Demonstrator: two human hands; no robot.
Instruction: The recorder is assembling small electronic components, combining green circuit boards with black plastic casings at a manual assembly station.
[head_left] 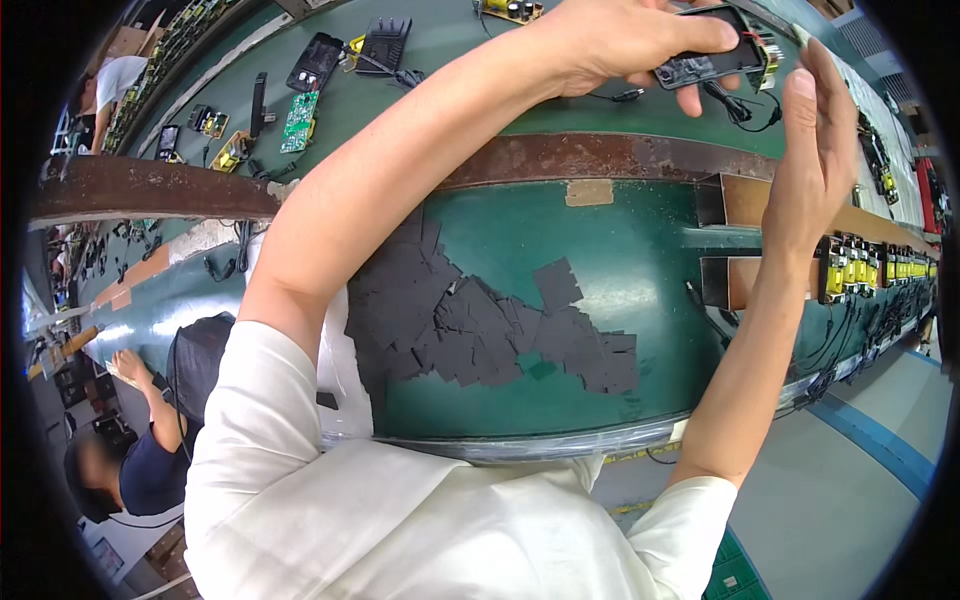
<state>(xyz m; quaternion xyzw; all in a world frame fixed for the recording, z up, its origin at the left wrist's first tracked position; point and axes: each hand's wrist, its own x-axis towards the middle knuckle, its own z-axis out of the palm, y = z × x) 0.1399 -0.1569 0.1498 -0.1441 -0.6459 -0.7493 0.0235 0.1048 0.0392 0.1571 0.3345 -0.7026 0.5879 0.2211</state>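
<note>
My left hand reaches across to the far right and grips a black plastic adapter case, thumb pressed on it. A small circuit board with components shows at the case's right end. Just right of it, my right hand is raised, its thumb and fingers stretched out and nothing seen in them. A black cable lies coiled on the bench below the case. Nearer to me, a loose pile of flat black sheets is spread over the green bench top.
A rusty brown rail crosses behind the pile. Past it lie black cases, a green circuit board and cables. Two open metal channels and a row of yellow-and-black boards stand right. At left, another person sits working.
</note>
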